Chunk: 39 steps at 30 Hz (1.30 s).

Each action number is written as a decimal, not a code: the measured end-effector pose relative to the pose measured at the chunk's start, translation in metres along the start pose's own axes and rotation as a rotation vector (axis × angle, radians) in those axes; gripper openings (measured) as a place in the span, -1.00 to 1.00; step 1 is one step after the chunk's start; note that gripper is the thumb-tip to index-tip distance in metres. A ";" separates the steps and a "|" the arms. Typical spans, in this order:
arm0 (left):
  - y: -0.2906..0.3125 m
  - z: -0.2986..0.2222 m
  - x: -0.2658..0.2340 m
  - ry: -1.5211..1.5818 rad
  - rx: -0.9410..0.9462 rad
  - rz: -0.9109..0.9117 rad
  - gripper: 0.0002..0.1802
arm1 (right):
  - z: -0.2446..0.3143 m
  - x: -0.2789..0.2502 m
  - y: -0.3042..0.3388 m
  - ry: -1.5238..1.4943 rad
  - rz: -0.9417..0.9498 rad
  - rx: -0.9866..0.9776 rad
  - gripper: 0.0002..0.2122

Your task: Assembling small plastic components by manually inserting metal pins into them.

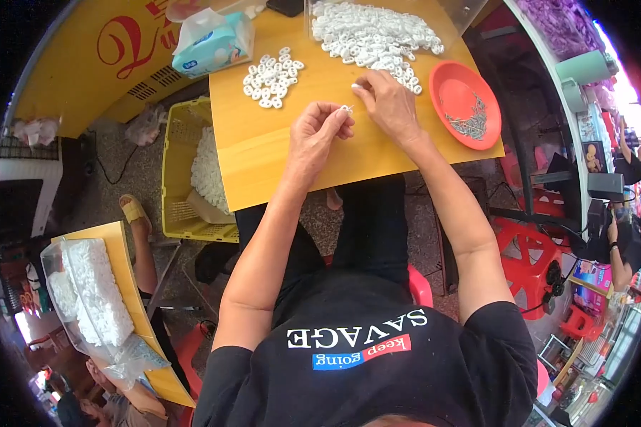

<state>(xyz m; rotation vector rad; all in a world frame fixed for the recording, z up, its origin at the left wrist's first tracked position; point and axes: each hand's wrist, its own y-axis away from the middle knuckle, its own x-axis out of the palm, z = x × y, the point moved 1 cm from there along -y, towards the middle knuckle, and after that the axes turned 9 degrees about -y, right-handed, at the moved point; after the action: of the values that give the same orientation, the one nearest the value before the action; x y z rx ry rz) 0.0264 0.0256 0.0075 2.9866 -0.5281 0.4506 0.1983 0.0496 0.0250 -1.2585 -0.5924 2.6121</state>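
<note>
Okay, left hand [313, 134] pinches white piece [345, 109]; right hand [392, 107] pinches white bit [356, 86]; red dish [450, 82] right of its fingers [372, 84]. Pin pile [470, 122] inside dish.

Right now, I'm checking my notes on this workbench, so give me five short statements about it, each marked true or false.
1. The red plate holds thin metal pieces. True.
2. The left hand is empty. False: it pinches a small white piece.
3. The smaller pile of white pieces lies to the left of the large white heap. True.
4. The tissue pack lies to the right of the red plate. False: it lies at the table's far left corner.
5. The yellow crate stands on top of the table. False: it is lower down, beside the table's left edge.
</note>
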 end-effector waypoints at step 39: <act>0.001 -0.002 -0.001 0.042 0.007 -0.062 -0.84 | 0.047 -0.009 0.035 -0.857 -0.085 0.350 -0.85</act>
<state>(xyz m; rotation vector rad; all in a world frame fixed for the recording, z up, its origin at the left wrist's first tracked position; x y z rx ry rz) 0.0242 0.0253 0.0088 2.9826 -0.4304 0.5101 0.1672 0.0018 0.0428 0.0244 -0.2496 2.9171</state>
